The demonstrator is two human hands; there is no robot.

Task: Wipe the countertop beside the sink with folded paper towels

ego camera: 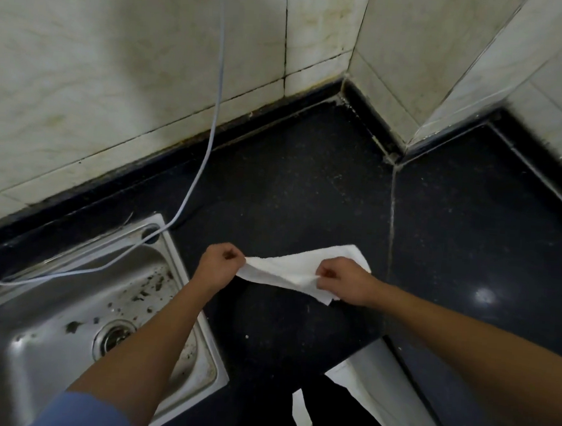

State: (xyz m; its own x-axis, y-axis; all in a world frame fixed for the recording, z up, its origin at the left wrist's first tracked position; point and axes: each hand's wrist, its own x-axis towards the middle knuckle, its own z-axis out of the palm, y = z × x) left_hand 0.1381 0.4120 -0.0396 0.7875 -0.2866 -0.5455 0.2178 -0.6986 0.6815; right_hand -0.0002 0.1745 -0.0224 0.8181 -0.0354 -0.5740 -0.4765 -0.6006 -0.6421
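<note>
A white paper towel [297, 267] is stretched between both hands just above the black countertop [291, 187], right of the steel sink [66, 314]. My left hand [221, 263] pinches its left corner with curled fingers. My right hand [343, 280] pinches the towel near its right side, and the far right edge sticks out beyond that hand. The towel looks partly folded, with a flap hanging below.
A thin white cable [208, 134] hangs down the tiled wall [117, 68] and runs across the sink's back rim. The sink basin holds dark debris around the drain [113, 336]. A pale seam [392, 220] crosses the counter at the wall corner. The counter's front edge lies near my body.
</note>
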